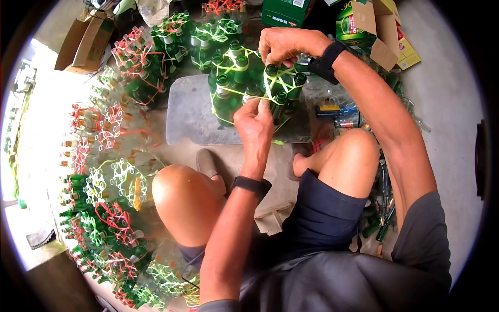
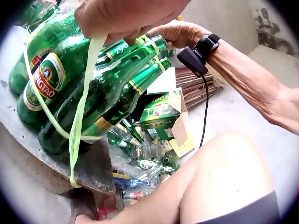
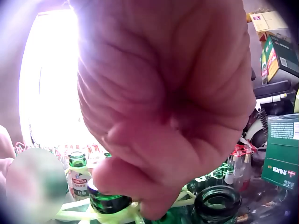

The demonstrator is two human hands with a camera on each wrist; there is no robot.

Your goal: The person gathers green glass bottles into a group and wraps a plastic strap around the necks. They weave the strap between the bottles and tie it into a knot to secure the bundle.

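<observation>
A bundle of green glass bottles [image 1: 234,78] stands on a grey slab [image 1: 189,114] in front of my knees, laced together with yellow plastic strap [image 1: 248,92]. At the bundle's near side my left hand [image 1: 254,122] pinches the strap. My right hand [image 1: 283,47] grips the strap above the bottle tops at the far right of the bundle. In the left wrist view the strap [image 2: 81,107] runs down from my left hand [image 2: 126,18] round the bottles [image 2: 93,93]. The right wrist view shows my right hand's fingers [image 3: 154,186] pinching strap beside a bottle mouth [image 3: 217,200].
Several tied bundles of bottles, strapped in red, white and yellow, lie along the left [image 1: 114,171] and at the back [image 1: 176,36]. Cardboard boxes [image 1: 379,31] and a green carton [image 1: 286,10] stand at the back right. Loose bottles [image 1: 382,218] litter the floor at my right.
</observation>
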